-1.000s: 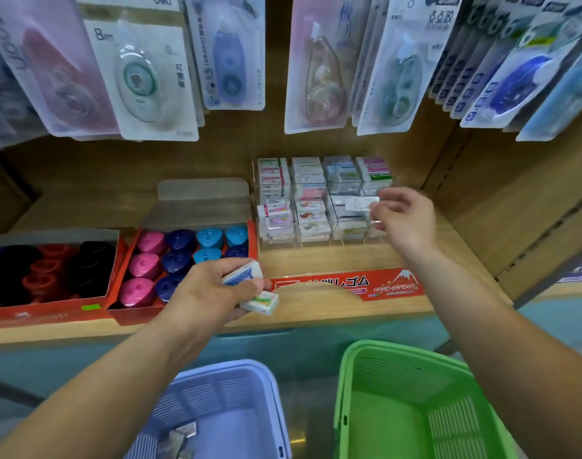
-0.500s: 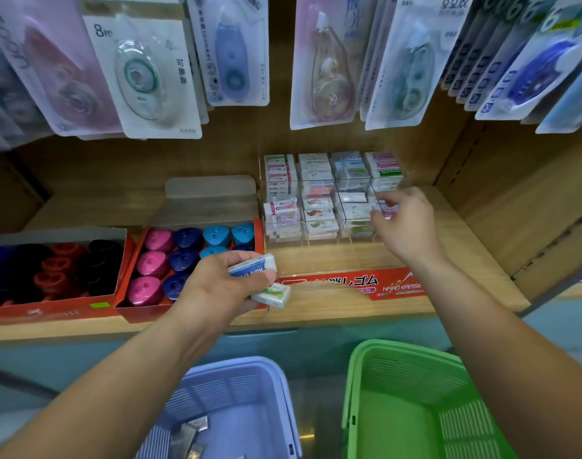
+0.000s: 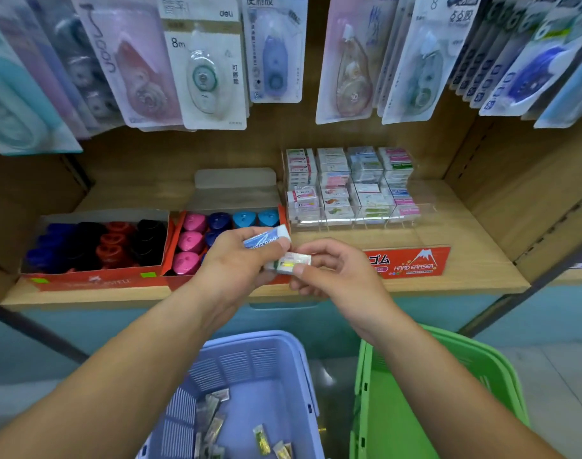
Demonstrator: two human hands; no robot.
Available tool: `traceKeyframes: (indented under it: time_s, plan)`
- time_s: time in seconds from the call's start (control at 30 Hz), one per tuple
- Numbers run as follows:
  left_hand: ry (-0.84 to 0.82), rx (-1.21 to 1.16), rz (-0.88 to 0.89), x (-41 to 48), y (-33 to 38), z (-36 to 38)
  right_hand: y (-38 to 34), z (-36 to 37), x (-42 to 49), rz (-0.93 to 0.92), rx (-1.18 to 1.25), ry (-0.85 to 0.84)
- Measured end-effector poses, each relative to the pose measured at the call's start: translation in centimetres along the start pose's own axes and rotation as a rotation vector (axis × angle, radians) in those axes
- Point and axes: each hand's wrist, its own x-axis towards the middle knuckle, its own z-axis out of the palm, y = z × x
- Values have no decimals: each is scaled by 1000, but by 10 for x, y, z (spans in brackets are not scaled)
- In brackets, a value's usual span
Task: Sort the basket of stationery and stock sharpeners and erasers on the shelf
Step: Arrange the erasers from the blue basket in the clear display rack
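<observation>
Left grip [image 3: 236, 260], fingers curled, holds a blue eraser [image 3: 266, 238] with a green eraser [image 3: 288, 262] tucked under it. Right grip [image 3: 336, 276] pinches the green eraser's right end, likely taking it so that one eraser is shelved at a time. Both hover over the near edge of a wooden shelf [image 3: 465, 270]. On the shelf, far right, stands a clear rack [image 3: 349, 197] of erasers, and on the left are red boxes of sharpeners [image 3: 190, 241]. Packs [image 3: 210, 71] hang above. Below are a purple basket [image 3: 249, 359] holding small packets and a green basket [image 3: 399, 419].
</observation>
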Motion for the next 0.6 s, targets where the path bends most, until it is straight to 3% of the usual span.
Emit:
traceKeyframes:
  time_s: [0.17,0.43,0.6]
  plan:
    - [24,-39,-14,-10,4,-15,-2,-7,-6,-17,34,32]
    - [35,99,-53,-11,1,-21,6,-14,-9,7,37,40]
    - [60,127,-77,-2,-4,-17,10,-31,2,12,9,140]
